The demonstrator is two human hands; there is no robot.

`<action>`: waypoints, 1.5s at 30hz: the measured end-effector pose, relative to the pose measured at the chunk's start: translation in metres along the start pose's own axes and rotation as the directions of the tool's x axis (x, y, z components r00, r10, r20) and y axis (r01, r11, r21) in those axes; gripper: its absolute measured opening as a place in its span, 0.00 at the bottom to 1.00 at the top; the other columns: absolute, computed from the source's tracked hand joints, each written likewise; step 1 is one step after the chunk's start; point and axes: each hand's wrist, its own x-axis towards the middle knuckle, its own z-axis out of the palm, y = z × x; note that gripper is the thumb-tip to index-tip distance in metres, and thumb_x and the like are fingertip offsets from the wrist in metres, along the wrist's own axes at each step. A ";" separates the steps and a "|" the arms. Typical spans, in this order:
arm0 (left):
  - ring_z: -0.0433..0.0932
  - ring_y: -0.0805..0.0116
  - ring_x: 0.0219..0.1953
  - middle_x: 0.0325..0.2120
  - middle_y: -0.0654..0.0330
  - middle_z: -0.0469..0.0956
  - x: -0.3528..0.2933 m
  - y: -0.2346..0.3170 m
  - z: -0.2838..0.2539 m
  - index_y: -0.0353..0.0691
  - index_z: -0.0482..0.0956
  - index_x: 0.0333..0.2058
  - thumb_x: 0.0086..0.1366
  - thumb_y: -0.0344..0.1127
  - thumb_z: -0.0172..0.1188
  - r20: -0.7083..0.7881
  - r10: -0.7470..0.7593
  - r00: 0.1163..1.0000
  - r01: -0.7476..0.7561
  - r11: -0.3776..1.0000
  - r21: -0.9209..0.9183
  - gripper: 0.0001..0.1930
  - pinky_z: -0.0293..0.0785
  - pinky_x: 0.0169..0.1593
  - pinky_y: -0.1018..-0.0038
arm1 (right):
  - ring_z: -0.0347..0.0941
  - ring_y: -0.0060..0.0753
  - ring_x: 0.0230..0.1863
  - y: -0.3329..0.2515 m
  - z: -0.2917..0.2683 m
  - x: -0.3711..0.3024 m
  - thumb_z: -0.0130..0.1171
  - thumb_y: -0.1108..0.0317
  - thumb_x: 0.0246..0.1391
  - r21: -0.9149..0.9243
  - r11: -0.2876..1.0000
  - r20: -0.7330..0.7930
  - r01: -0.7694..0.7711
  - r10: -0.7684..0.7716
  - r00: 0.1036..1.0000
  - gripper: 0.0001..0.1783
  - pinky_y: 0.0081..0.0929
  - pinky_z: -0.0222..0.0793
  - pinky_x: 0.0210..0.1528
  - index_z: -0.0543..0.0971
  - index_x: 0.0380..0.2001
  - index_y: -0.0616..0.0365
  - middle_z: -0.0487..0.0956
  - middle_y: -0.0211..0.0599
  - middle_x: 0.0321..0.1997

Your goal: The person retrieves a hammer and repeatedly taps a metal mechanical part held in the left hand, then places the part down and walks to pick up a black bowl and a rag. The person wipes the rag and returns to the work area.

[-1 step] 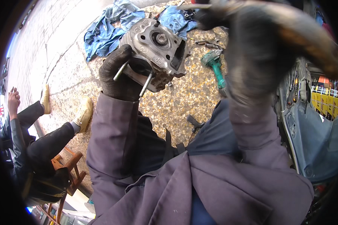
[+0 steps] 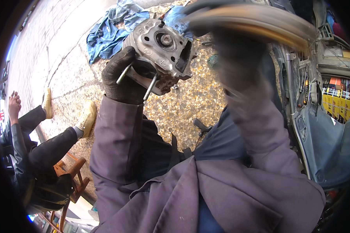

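Note:
My left hand [image 2: 122, 75], in a dark work glove, grips a grey metal engine cylinder head [image 2: 163, 54] from its near left side, holding it up above the ground. Two bare studs stick out of it toward me, close to my thumb. A round recess with a bolt-like centre shows on its upper face. My right hand [image 2: 237, 50], also gloved, is raised right of the cylinder head and smeared by motion. Its fingers close around a long, wood-coloured tool [image 2: 260, 23], which stretches right across the top; blur hides its exact kind.
Blue rags [image 2: 105, 42] lie on the speckled ground beyond. A green power tool [image 2: 212, 61] is mostly behind my right hand. A small black object [image 2: 201, 126] lies between my legs. A person [image 2: 46, 151] sits at left. A grey-blue panel [image 2: 326, 143] and yellow boxes stand right.
My right hand and the wood-coloured tool have swung left, toward the cylinder head, covering most of the green power tool. My left hand and the cylinder head have hardly moved.

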 end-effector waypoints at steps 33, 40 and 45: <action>0.78 0.49 0.48 0.47 0.42 0.76 0.001 0.002 -0.016 0.27 0.67 0.55 0.62 0.38 0.53 -0.001 0.017 1.000 -0.017 1.000 -0.006 0.26 0.74 0.53 0.55 | 0.78 0.27 0.29 0.045 0.007 -0.026 0.67 0.64 0.51 -0.318 0.941 -0.014 0.112 -0.123 0.992 0.13 0.25 0.73 0.31 0.78 0.35 0.59 0.80 0.34 0.28; 0.79 0.50 0.46 0.46 0.44 0.77 0.002 0.001 -0.009 0.28 0.69 0.54 0.61 0.38 0.53 -0.084 -0.020 0.996 0.027 0.996 0.085 0.25 0.76 0.51 0.55 | 0.78 0.31 0.25 0.037 0.001 -0.013 0.67 0.62 0.51 -0.165 0.972 -0.060 0.167 -0.179 0.982 0.11 0.28 0.74 0.27 0.78 0.31 0.56 0.78 0.33 0.24; 0.79 0.48 0.45 0.45 0.42 0.77 0.002 0.003 -0.012 0.27 0.70 0.52 0.60 0.37 0.53 0.003 -0.008 1.000 0.008 0.998 -0.065 0.24 0.75 0.52 0.54 | 0.76 0.31 0.30 0.020 -0.012 -0.005 0.66 0.68 0.51 -0.214 0.966 -0.032 -0.147 0.144 0.989 0.11 0.27 0.72 0.34 0.76 0.34 0.61 0.78 0.37 0.32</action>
